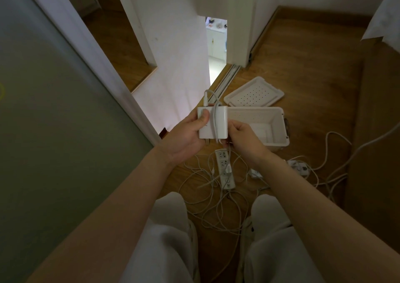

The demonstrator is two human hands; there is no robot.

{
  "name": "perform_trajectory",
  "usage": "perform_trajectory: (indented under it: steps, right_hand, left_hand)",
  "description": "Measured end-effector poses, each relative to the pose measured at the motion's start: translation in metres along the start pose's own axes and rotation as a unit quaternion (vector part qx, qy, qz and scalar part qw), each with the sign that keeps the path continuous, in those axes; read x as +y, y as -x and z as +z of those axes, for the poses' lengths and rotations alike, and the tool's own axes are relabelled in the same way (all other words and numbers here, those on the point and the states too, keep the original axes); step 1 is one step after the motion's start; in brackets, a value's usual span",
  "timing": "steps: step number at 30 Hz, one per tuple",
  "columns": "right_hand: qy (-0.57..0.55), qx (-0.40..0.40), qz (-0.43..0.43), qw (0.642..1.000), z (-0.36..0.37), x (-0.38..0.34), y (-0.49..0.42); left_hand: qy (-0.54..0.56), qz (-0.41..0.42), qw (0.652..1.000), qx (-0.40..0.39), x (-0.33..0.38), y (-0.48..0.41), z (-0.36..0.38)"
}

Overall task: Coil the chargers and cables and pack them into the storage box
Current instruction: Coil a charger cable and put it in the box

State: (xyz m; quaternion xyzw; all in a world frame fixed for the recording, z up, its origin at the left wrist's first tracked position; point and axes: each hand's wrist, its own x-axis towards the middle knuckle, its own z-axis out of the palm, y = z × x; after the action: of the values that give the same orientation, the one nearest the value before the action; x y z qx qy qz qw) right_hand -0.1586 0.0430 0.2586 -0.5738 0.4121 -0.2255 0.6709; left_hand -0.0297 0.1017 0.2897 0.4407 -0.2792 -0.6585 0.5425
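My left hand (pixel 186 136) grips a white square charger brick (pixel 218 121) with its thin cable (pixel 214 118) wound over it; the thumb lies on the brick's face. My right hand (pixel 243 138) pinches the cable at the brick's lower right corner. Behind the brick stands the open white storage box (pixel 278 129) on the wooden floor, nothing visible inside. Below my hands lie a white power strip (pixel 225 169) and a tangle of white cables (pixel 216 200). Further chargers (pixel 299 167) lie on the right.
The box's perforated white lid (pixel 254 93) lies on the floor behind the box. A white wall and a sliding door track are at the left, a brown cabinet at the right. My knees in light trousers frame the cable pile.
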Motion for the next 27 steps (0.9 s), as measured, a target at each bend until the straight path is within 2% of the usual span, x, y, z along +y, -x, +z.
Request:
perform_trajectory:
  steps: [6,11,13,15,16,18,20,23,24,27]
  right_hand:
    - [0.016,-0.03,0.046,0.998,0.01,0.009,-0.001]
    - [0.15,0.005,-0.021,0.988,0.019,0.011,-0.001]
    - [0.268,-0.01,-0.06,0.962,0.021,0.015,0.002]
    - [0.417,-0.033,-0.115,0.901,0.024,0.022,0.007]
    - [0.464,-0.04,-0.137,0.874,0.026,0.024,0.008]
    - [0.49,-0.031,-0.159,0.857,0.029,0.025,0.009]
    - [0.498,-0.015,-0.171,0.85,0.031,0.023,0.009]
    - [0.507,0.002,-0.193,0.84,0.029,0.019,0.009]
    - [0.51,0.014,-0.203,0.836,0.026,0.017,0.01]
    - [0.519,0.054,-0.221,0.824,0.013,0.012,0.011]
  left_hand:
    - [0.056,0.022,0.995,0.076,-0.005,-0.007,0.003]
    - [0.018,0.064,0.988,0.139,-0.008,-0.012,0.007]
    - [-0.017,0.09,0.978,0.186,-0.008,-0.014,0.005]
    - [-0.139,0.108,0.953,0.248,-0.01,-0.018,0.0]
    - [-0.2,0.114,0.935,0.271,-0.011,-0.019,-0.003]
    - [-0.286,0.13,0.903,0.294,-0.013,-0.022,-0.008]
    - [-0.377,0.164,0.865,0.288,-0.014,-0.024,-0.015]
    - [-0.558,0.191,0.772,0.237,-0.022,-0.025,-0.03]
    - [-0.585,0.18,0.762,0.211,-0.025,-0.025,-0.034]
    - [-0.602,0.146,0.773,0.138,-0.03,-0.023,-0.036]
